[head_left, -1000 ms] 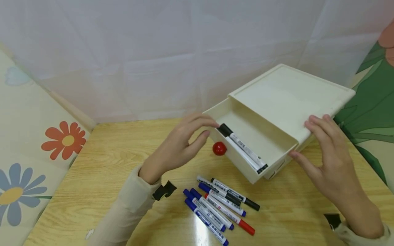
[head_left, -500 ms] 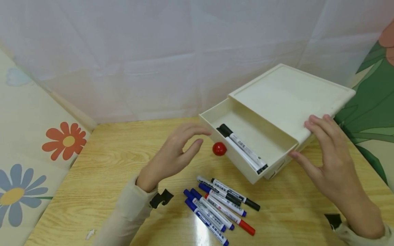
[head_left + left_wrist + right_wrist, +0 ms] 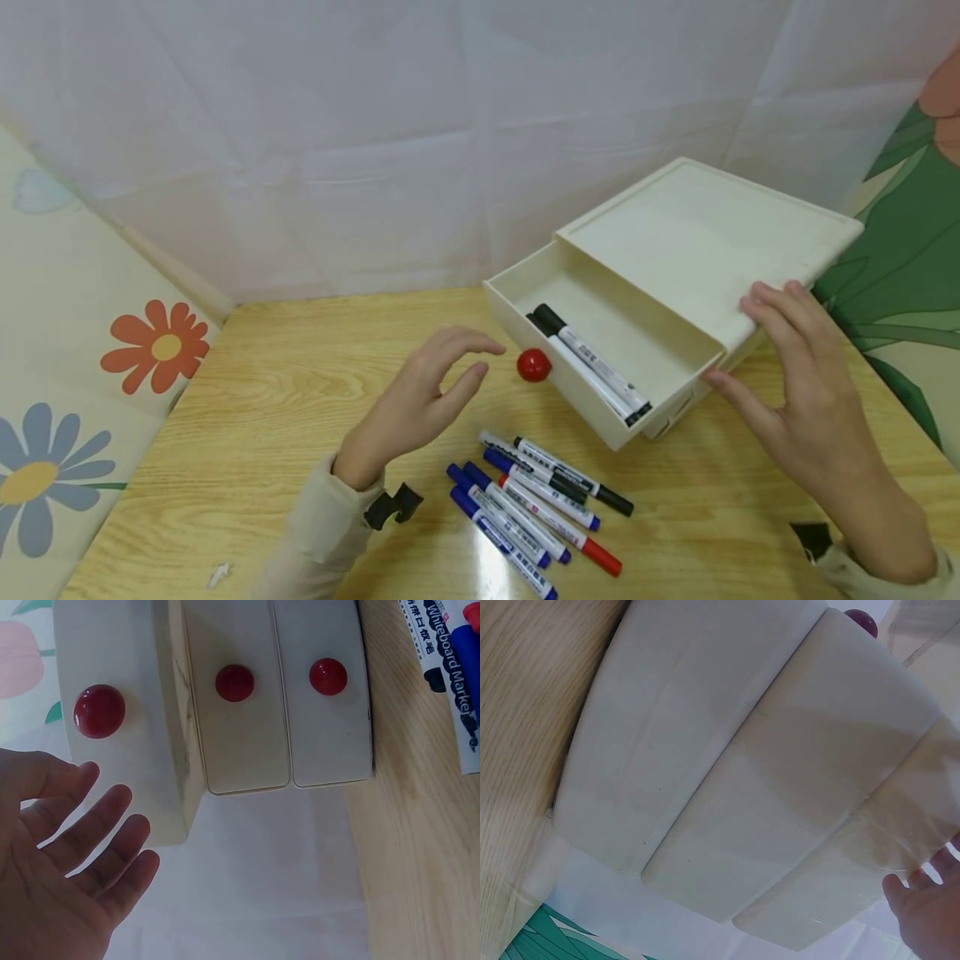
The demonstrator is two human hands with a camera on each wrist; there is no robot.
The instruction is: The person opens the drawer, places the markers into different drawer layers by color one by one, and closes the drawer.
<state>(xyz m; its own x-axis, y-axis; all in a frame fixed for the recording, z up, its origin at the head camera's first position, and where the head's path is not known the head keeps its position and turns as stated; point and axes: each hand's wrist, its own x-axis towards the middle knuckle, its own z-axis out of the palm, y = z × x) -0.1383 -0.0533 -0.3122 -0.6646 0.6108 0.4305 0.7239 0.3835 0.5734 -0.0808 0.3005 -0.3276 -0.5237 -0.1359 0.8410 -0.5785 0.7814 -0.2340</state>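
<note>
A cream drawer unit stands at the right with its top drawer pulled out. Two black-capped whiteboard markers lie along the front inside that drawer. My left hand is held just left of the drawer's round red knob, apart from it, fingers relaxed and holding nothing. In the left wrist view the fingertips are beside the top drawer's front, below its knob. My right hand rests at the unit's near top edge, fingertips on the top and thumb at the side.
Several markers with blue, red and black caps lie on the wooden table in front of the unit. Two lower drawers, each with a red knob, are closed. A white cloth hangs behind; flower-patterned panels flank the table.
My left hand has moved from the drawer's front rim down and back toward me, coming away from it. The drawer's front sits very slightly further out; my right hand stays in place.
</note>
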